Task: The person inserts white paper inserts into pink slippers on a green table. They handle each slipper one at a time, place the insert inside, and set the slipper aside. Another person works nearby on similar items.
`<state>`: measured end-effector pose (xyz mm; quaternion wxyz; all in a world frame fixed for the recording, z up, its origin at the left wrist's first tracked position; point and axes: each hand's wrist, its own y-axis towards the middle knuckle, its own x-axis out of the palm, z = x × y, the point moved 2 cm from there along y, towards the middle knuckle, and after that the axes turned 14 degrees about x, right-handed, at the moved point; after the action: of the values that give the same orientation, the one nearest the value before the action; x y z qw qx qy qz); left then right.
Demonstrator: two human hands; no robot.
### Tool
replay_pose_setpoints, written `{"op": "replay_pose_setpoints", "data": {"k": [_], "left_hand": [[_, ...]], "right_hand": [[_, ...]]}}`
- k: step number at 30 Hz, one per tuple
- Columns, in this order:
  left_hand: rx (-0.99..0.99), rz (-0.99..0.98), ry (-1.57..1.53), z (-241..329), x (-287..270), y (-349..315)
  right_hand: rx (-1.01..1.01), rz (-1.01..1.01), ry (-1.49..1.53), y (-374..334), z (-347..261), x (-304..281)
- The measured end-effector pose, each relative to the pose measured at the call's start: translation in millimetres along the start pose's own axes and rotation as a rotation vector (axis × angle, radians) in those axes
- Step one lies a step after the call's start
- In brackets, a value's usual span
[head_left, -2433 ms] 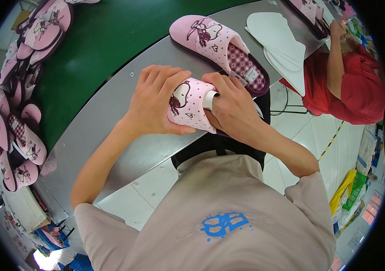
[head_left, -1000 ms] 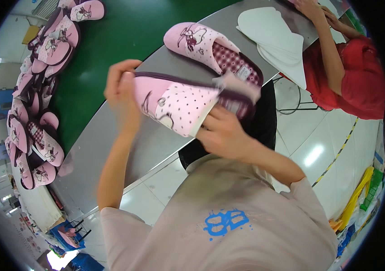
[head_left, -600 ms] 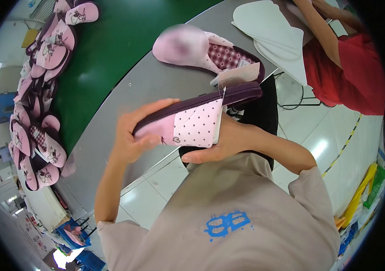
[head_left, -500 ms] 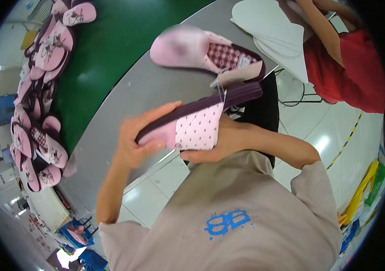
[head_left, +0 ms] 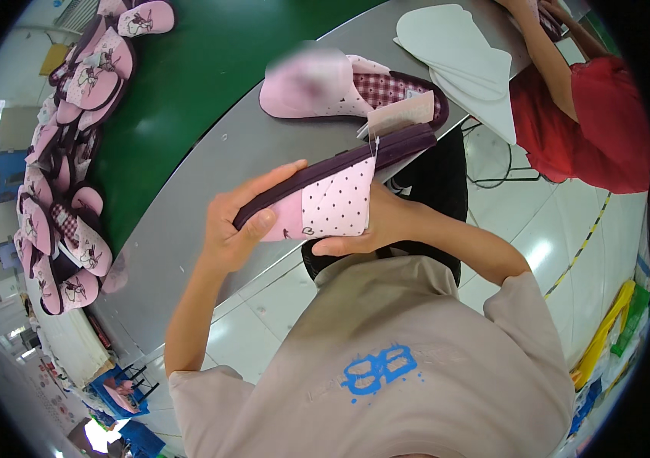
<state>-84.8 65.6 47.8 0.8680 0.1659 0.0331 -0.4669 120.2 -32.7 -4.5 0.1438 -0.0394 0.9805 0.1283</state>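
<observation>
the left hand [head_left: 233, 229] is pinching the toe end of a pink slipper [head_left: 333, 202], with the thumb on the pink part and the fingers over the dark sole. the right hand [head_left: 383, 223] is at the slipper's open end. its thumb sticks out under the dotted part, but its fingers are hidden, so i can't tell if they grip. the slipper is up above the near edge of the gray table [head_left: 180, 237], tipped on its side, with its toe to the left. a pale tag [head_left: 401, 114] shows just past the sole, near a thin string. behind it, another slipper [head_left: 352, 99] lies on the table, its toe blurry. white flat shapes [head_left: 455, 57] lie to the right, near a person in red [head_left: 584, 130]. many more slippers [head_left: 96, 84] are piled on the left.
</observation>
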Motion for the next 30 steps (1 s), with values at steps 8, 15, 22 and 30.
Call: {"op": "replay_pose_setpoints", "data": {"k": [8,15,22,30], "left_hand": [[0.013,0.227,-0.137,-14.6,-5.0,1.4],[-0.100,0.046,-0.126,-11.2,-17.8,3.9],[-0.189,-0.033,-0.249,-4.3,-13.9,6.0],[-0.125,-0.012,-0.069,1.2,-11.2,-0.5]], "right_hand": [[-0.123,0.257,-0.288,-33.3,0.3,4.1],[0.035,0.119,-0.112,-40.2,-3.2,-12.1],[0.118,-0.128,-0.022,-25.9,-11.3,-26.4],[0.009,-0.140,-0.180,-30.5,-13.5,-30.5]]}}
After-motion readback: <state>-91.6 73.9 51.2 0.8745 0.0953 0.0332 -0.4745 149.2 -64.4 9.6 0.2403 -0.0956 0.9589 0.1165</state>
